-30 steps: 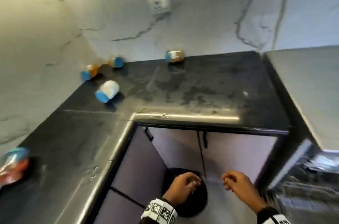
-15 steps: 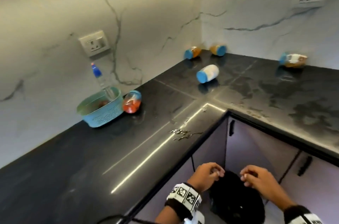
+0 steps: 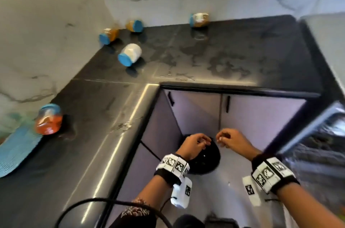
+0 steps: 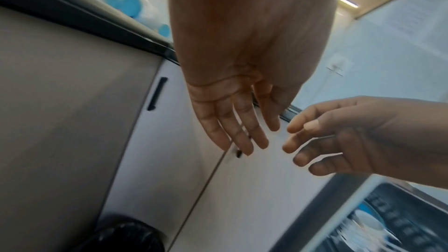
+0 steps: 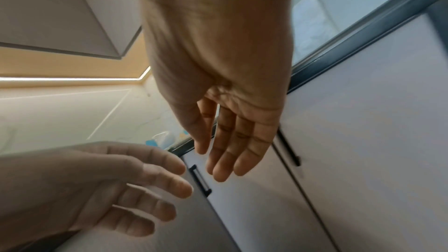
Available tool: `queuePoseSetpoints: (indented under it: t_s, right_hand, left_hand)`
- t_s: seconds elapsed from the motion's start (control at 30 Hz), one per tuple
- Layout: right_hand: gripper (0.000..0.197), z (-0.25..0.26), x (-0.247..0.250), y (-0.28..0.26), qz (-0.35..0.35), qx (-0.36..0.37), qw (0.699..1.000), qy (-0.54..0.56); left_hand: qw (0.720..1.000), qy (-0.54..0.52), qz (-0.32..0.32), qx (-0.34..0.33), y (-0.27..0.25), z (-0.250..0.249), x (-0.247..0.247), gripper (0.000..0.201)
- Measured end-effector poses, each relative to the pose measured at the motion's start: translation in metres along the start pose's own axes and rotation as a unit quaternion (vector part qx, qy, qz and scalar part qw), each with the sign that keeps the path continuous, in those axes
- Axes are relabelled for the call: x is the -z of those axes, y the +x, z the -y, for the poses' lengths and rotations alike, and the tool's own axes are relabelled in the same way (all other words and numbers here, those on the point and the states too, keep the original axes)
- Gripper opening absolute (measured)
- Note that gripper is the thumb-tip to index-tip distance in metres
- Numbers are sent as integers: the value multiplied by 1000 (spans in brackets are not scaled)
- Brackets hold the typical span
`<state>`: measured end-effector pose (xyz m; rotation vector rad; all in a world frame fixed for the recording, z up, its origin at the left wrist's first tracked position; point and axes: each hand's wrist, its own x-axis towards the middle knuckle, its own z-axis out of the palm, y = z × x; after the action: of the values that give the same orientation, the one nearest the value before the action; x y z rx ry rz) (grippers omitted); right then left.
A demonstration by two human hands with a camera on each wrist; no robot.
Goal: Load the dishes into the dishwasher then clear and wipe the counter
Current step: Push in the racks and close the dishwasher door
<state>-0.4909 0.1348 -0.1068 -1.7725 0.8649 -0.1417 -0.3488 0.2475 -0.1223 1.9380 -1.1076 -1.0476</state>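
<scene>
— Hands? Grip?
— Left hand [image 3: 194,144], right hand [image 3: 233,142]: fingers slack, holding nothing, above round black bin [image 3: 205,160].
— Counter?
— Glossy black stone counter [image 3: 242,56]; cylindrical blue-lidded jars [image 3: 129,54] toppled near corner.

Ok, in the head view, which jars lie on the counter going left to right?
Orange-filled jar beside the blue basket → amber jar in the corner → white jar → second amber jar → jar at the back wall.

the basket [image 3: 16,151] is cut by the left edge, the dishwasher rack [image 3: 321,145] is blurred, and the bin [image 3: 203,160] sits half behind the left hand [image 3: 194,145].
</scene>
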Motion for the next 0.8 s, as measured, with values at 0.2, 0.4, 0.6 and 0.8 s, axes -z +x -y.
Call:
queuePoseSetpoints:
  t_s: [0.2, 0.4, 0.6, 0.8]
  right_hand:
    - [35, -79, 61, -49, -125, -72, 989, 30]
    - [32, -175, 104, -121, -195, -173, 954, 147]
    - [36, -286, 127, -201, -264, -263, 903, 211]
    - [21, -379, 142, -267, -300, -376, 851, 209]
  left_hand:
    - [986, 85, 132, -53, 57, -51, -86, 21]
    - [948, 118, 284, -82, 74, -94, -201, 19]
    - [907, 156, 390, -25, 55, -125, -330, 30]
    - [884, 186, 429, 24, 55, -119, -437, 26]
